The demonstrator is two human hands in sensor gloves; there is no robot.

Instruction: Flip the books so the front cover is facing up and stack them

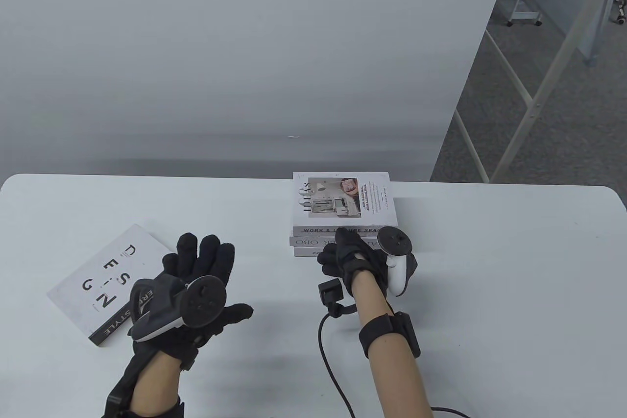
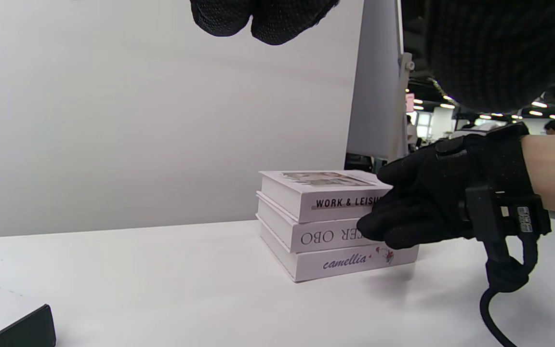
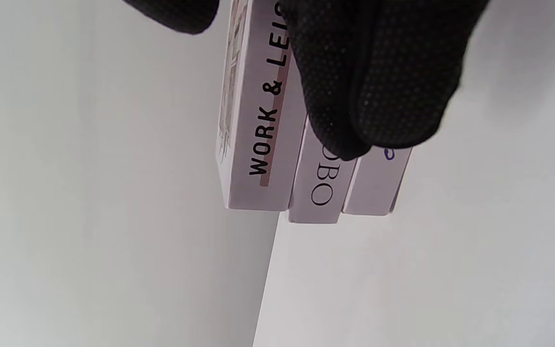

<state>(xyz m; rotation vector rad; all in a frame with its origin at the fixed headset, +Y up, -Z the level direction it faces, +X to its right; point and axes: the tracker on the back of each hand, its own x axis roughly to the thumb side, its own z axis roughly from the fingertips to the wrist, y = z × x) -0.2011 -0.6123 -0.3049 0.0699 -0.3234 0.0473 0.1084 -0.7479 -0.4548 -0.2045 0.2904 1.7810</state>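
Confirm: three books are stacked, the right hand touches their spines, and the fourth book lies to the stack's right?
Not quite. The table view shows the fourth book lying to the left of the stack, by the left hand. The right hand does touch the spines.

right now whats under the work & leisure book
Two more books: one with a spine ending "OBO", then the camellia book on the table. The right hand touches the spines, hiding part of the titles; their covers cannot be seen.

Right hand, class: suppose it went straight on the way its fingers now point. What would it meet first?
The right hand points at the spines of the three-book stack. Its fingertips already seem to touch the middle book, though contact is hard to confirm.
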